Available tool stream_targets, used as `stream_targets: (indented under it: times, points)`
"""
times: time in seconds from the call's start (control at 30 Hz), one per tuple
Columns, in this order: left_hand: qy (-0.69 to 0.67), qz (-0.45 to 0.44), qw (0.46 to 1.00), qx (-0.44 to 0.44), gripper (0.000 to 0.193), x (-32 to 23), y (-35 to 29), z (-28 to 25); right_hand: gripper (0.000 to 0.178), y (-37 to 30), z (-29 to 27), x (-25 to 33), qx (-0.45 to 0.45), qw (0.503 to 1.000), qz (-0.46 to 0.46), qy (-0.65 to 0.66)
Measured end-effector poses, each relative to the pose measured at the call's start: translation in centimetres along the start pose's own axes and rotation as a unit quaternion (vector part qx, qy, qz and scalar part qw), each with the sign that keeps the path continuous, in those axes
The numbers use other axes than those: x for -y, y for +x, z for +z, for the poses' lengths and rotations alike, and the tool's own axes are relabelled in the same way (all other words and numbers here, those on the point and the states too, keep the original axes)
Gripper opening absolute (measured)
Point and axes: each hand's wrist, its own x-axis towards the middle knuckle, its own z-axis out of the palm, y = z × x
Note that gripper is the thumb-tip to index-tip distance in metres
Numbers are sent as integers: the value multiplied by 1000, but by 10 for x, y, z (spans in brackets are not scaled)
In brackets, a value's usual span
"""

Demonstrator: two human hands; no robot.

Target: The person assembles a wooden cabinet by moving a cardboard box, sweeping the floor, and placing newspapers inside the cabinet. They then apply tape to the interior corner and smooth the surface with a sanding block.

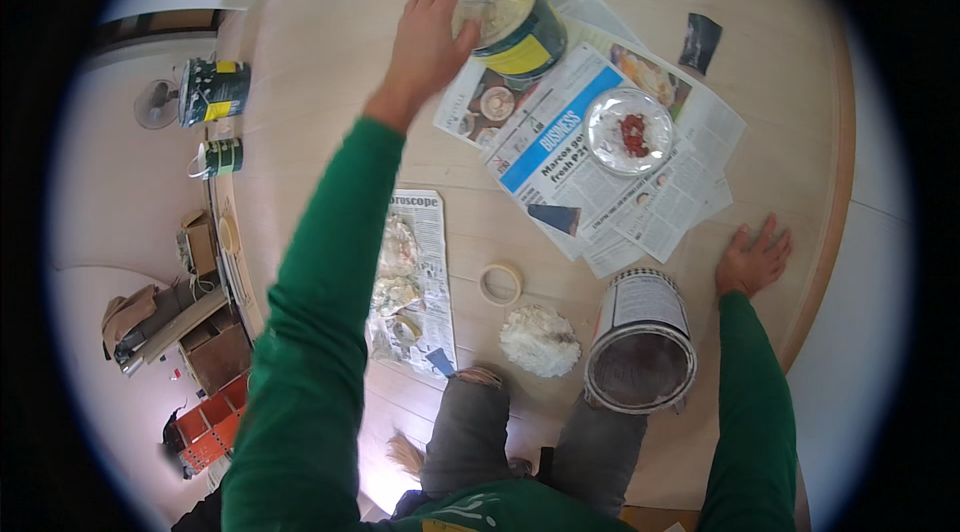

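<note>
At the far side, my left hand (428, 44) curls round a small clear plastic container (482, 4) on the lid of a green paint bucket (525, 35) with a yellow band. The fingers and thumb are on either side of it. Off to the right, my right hand (755, 257) rests flat on the pale wood surface, fingers spread and nothing in it. Nearest to that hand are sheets of newspaper (715, 127). On them sits a clear round dish (606, 154) with a lump of dark red paste inside.
An uncovered paint can (628, 304) lies tipped near my legs, beside a white fluffy clump (540, 340) and a tape roll (501, 284). Dark sandpaper pieces (700, 42) lie about. Left, crumpled material (397, 250) covers another newspaper (432, 272); further out are cans (215, 92) and red crates (208, 429).
</note>
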Motion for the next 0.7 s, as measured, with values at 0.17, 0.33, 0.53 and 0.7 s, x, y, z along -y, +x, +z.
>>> stream_targets:
  times: [0.17, 0.33, 0.53, 0.7]
  points:
    - [48, -12, 991, 126, 36, 14, 49, 13, 64, -3, -4, 3, 4, 1000, 9, 2]
    - [76, -97, 958, 260, 39, -14, 66, -11, 64, 0, 6, -9, -18, 998, 9, -65]
    - [107, -133, 981, 94, 28, 26, -26, -100, 64, 3, 3, -7, -15, 1000, -2, 10]
    - [-117, -375, 918, 49, 27, 77, -130, -148, 64, -2, 9, -8, -22, 1000, 1, -3]
